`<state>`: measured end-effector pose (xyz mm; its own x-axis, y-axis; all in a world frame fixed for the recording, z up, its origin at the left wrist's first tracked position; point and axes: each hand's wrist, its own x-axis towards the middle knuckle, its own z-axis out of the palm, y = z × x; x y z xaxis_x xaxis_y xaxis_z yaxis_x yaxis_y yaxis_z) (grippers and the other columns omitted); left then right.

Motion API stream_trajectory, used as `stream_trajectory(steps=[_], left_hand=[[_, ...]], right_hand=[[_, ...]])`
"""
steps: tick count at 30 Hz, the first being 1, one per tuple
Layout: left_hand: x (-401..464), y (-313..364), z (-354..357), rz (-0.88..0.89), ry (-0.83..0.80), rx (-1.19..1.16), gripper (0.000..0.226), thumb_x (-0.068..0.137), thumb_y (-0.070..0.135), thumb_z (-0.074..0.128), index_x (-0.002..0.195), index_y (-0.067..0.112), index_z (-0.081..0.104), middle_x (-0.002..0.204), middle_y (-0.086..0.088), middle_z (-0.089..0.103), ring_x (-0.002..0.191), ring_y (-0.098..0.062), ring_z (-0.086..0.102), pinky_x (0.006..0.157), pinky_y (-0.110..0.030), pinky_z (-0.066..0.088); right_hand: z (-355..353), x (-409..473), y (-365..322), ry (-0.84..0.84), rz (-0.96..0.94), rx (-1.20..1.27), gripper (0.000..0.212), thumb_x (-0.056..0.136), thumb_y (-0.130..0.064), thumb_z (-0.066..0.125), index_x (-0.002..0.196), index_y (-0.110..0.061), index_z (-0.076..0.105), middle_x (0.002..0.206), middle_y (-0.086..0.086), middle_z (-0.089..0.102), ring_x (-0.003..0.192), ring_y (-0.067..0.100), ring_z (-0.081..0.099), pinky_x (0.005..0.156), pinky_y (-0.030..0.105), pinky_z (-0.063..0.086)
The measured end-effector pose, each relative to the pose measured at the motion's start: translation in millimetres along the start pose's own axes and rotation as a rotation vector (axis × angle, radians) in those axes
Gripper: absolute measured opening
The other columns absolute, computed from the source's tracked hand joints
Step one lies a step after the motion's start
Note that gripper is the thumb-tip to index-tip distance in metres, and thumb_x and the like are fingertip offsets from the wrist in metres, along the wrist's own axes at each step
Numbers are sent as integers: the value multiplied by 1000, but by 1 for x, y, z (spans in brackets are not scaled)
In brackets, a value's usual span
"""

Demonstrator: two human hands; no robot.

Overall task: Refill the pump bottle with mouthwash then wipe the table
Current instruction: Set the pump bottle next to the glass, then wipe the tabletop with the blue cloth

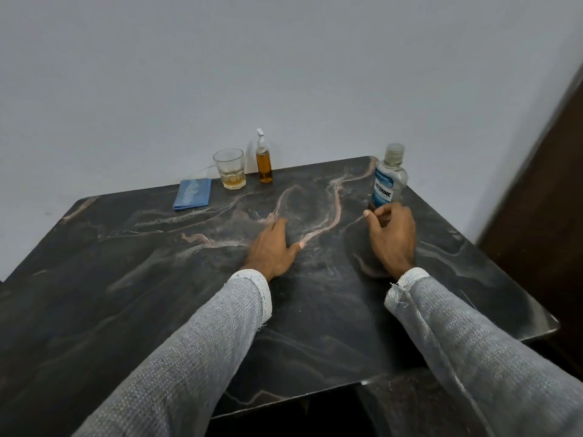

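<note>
A slim pump bottle [264, 164] with amber liquid stands upright at the table's far edge, against the wall. A clear mouthwash bottle [389, 178] with a blue label and its cap on stands at the far right. My right hand [392, 236] hovers just in front of that bottle's base, fingers loosely curled and holding nothing. My left hand [272, 247] rests flat on the dark marble table [157, 279] near the middle, fingers straight. A folded blue cloth [192, 193] lies at the far left of the row.
A glass tumbler [230, 168] with a little amber liquid stands between the cloth and the pump bottle. A grey wall runs behind the table. A dark wooden door or panel [542, 190] rises at the right.
</note>
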<state>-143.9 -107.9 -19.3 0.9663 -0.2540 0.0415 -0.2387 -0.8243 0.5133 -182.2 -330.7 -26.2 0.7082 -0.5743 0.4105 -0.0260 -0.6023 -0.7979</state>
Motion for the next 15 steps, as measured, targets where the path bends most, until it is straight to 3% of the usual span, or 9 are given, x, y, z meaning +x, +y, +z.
stream_trajectory(steps=[5,9,11,15], left_hand=[[3,4,2,-55,-62,14,70,84,39,72,140,13,38,142,-10,49,128,-30,49,108,-48,41],[10,5,-1,-76,-102,19,75,78,37,78,139,13,40,142,-10,50,128,-30,50,107,-48,41],[11,5,-1,-78,-106,18,75,77,38,79,138,13,42,141,-10,51,127,-29,50,107,-48,41],[12,4,-2,-67,-104,37,73,77,39,78,136,13,44,139,-10,51,126,-29,50,107,-46,42]], right_hand=[[-9,15,11,105,115,26,51,80,-27,76,116,-11,44,117,8,46,110,25,49,96,40,47],[-3,32,15,-15,200,47,68,79,-27,78,131,-9,39,136,12,45,127,28,44,105,43,43],[1,38,16,-73,215,106,65,81,-24,76,133,-10,38,138,11,48,127,28,48,105,45,44],[7,40,16,-94,183,133,47,88,-19,69,127,-11,44,133,9,54,122,27,54,96,34,45]])
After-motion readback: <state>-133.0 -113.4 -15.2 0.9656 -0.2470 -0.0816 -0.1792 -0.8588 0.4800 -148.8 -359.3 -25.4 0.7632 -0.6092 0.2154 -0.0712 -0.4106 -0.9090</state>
